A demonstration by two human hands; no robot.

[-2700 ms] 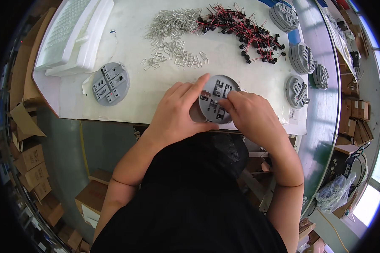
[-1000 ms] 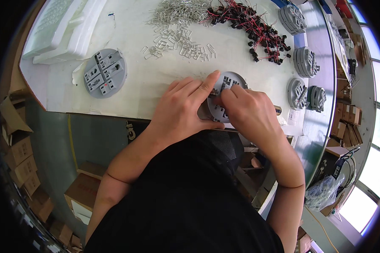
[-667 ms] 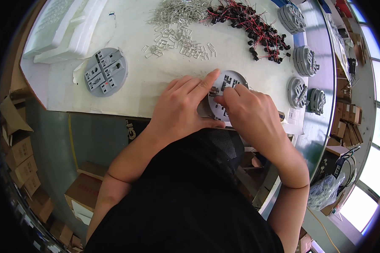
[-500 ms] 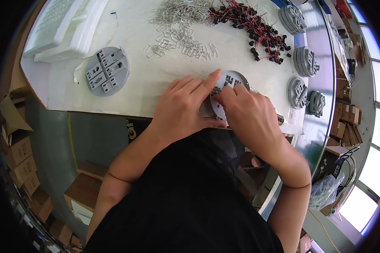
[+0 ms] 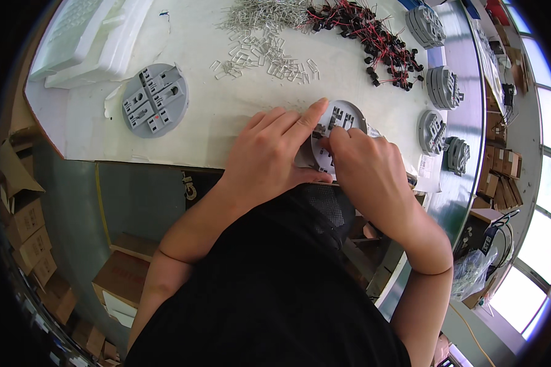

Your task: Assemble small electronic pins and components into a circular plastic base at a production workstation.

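Close to the table's front edge, a round grey plastic housing [image 5: 347, 109] with slots and dark fittings is tilted up between my hands. My left hand [image 5: 264, 151] grips it from the left, its index finger along the rim and its thumb at the lower edge. Over the housing's face, my right hand [image 5: 372, 170] is closed, with the fingers bent and thumb tucked in. Its fingertips press at the middle slots; whatever they pinch is hidden. A similar grey housing [image 5: 156, 101] lies face up at the left.
U-shaped metal clips [image 5: 269, 52] lie heaped at the back middle, beside black parts with red wires [image 5: 389, 52]. White foam trays [image 5: 95, 46] stand at the far left. Stacked grey housings [image 5: 444, 87] line the right side. Cardboard boxes [image 5: 125, 272] sit below on the left.
My right hand has shifted slightly right and down across the housing, baring more of its face. My left hand keeps its grip, and the whole view has shifted a little.
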